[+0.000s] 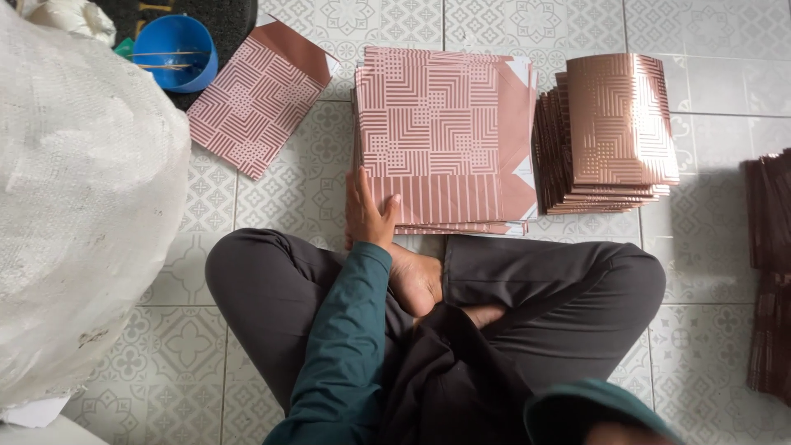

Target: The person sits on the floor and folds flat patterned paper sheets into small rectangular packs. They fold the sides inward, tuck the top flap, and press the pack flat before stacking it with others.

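Note:
My left hand (368, 213) reaches forward from a teal sleeve and grips the lower left edge of a stack of pink patterned paper sheets (441, 124) lying on the tiled floor. The thumb lies on top of the stack and the fingers run along its left side. I sit cross-legged in dark trousers, and a bare foot (416, 280) lies just below the stack. Of my right hand (622, 434) only a sliver shows under a teal cuff at the bottom edge, so its fingers are hidden.
A taller stack of folded shiny copper-pink pieces (614, 124) stands to the right of the sheets. One single patterned piece (255, 95) lies at the upper left, near a blue bowl (175, 51). A large white sack (82, 206) fills the left. Dark brown stacks (770, 264) line the right edge.

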